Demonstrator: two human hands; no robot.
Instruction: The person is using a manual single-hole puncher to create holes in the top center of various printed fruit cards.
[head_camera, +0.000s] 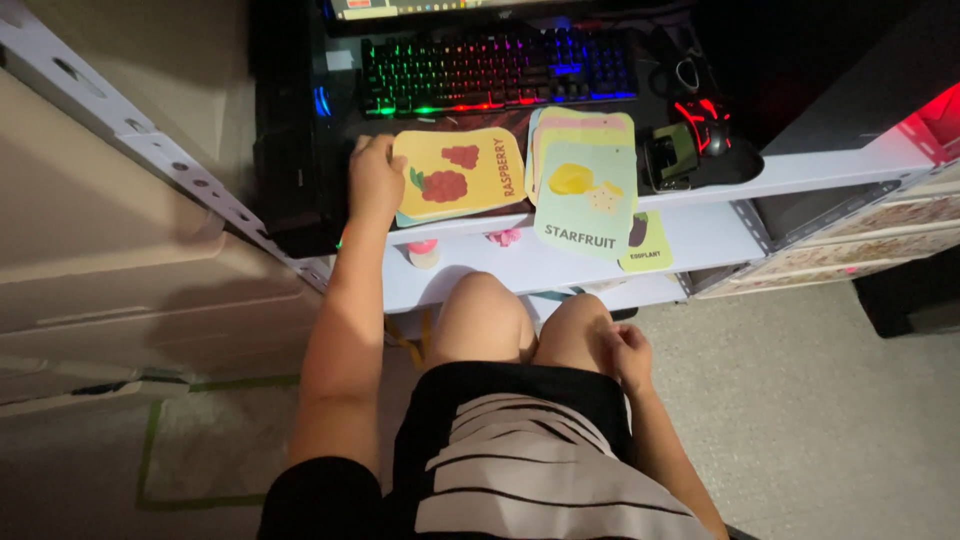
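the right hand (628, 352) rests on the right knee, fingers curled closed, holding nothing. further ahead, the left hand (374, 178) is stretched to the desk edge (700, 235) and grips the left side of a yellow card with red berries (462, 172), which lies on another card. right of this hand sits a stack of cards (585, 190), a green fruit card on top, so two piles exist. behind them glows a keyboard (497, 70).
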